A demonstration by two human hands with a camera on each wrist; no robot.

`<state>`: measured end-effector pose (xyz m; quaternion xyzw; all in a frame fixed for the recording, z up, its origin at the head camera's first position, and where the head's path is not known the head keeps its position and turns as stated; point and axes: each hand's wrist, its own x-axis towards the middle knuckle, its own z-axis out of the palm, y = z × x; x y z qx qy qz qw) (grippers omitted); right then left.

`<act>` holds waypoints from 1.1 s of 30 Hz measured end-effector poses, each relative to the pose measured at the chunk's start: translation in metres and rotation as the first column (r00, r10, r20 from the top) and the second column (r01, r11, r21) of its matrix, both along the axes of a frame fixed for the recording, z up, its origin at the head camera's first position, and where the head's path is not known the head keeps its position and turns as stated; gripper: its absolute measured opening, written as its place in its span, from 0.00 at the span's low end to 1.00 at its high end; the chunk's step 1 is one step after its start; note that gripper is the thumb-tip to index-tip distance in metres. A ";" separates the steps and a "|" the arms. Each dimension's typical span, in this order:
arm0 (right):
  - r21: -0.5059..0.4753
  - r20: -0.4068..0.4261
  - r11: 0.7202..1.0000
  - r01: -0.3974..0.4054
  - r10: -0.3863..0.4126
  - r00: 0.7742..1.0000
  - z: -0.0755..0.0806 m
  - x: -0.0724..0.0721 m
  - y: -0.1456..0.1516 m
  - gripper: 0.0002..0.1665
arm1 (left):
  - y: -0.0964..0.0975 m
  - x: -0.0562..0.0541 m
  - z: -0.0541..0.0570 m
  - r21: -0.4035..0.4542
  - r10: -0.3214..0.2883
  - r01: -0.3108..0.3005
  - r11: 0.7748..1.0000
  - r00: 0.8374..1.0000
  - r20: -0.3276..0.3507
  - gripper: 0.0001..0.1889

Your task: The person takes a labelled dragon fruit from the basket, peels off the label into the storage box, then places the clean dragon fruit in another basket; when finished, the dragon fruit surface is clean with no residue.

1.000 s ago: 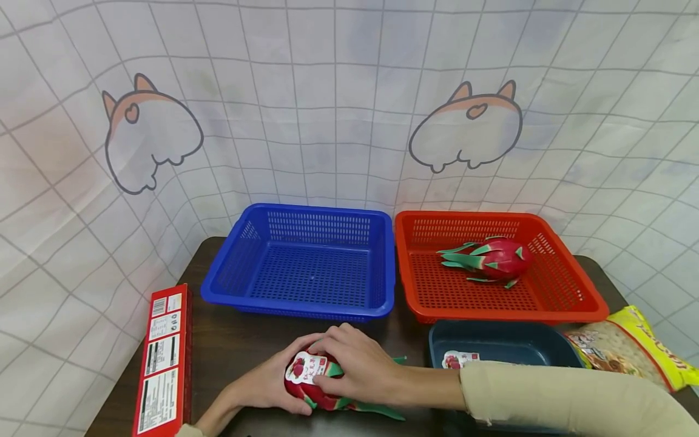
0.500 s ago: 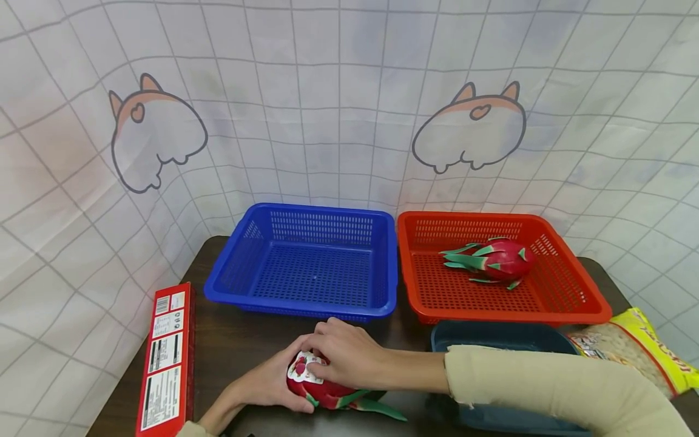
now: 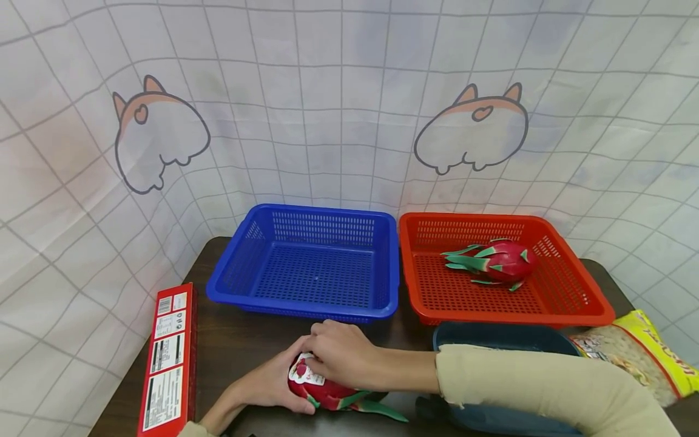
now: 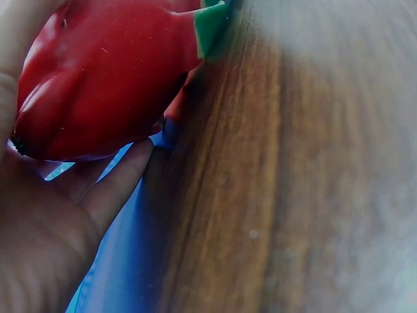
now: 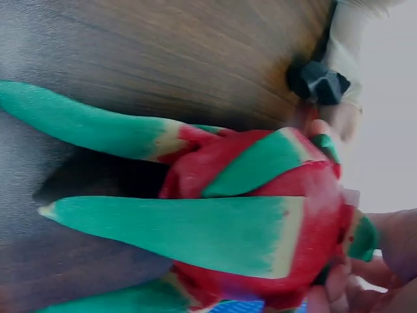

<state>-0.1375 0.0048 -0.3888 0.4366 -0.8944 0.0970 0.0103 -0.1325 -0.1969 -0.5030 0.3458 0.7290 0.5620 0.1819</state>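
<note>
A red dragon fruit [image 3: 330, 399] with green leafy tips lies on its side at the front of the table. Around its blunt end, my left hand [image 3: 270, 381] grips it, thumb on the near side. A white sticker [image 3: 307, 371] with a fruit picture is on the top of that end. My right hand [image 3: 346, 355] reaches over from the right, fingers bent over the fruit's far side and thumb on the sticker, covering part of it. The left wrist view shows the bare red underside [image 4: 111, 78]; long green leaves [image 5: 176, 228] fill the right wrist view.
Behind the hands stands a blue basket [image 3: 218, 276]. Beside it, a red basket [image 3: 581, 285] holds another dragon fruit [image 3: 505, 261]. A dark blue tub [image 3: 491, 334] sits partly under the right sleeve. A yellow-edged bag [image 3: 639, 358] is far right, a red box [image 3: 169, 358] at left.
My right hand has slid left over the fruit and now covers more of the sticker. The right sleeve has come farther across the dark tub, hiding the sticker there. The left hand keeps its grip.
</note>
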 end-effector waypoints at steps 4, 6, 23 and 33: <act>-0.030 0.006 1.000 -0.003 0.003 1.000 -0.004 0.000 0.000 0.04 | 0.000 0.000 -0.001 0.003 -0.006 0.006 1.000 1.000 0.002 0.45; -0.042 0.002 0.999 -0.002 0.002 1.000 -0.006 0.001 0.000 0.04 | 0.000 0.000 -0.001 0.002 -0.006 0.006 1.000 1.000 -0.003 0.45; -0.103 -0.098 0.995 0.007 -0.017 0.995 -0.020 0.001 -0.002 0.05 | 0.000 0.000 -0.003 0.016 -0.016 0.016 1.000 1.000 -0.023 0.46; -0.108 -0.222 0.991 -0.076 0.050 0.974 -0.031 0.001 -0.002 0.05 | 0.000 0.001 -0.003 0.033 -0.017 0.017 0.999 1.000 -0.005 0.42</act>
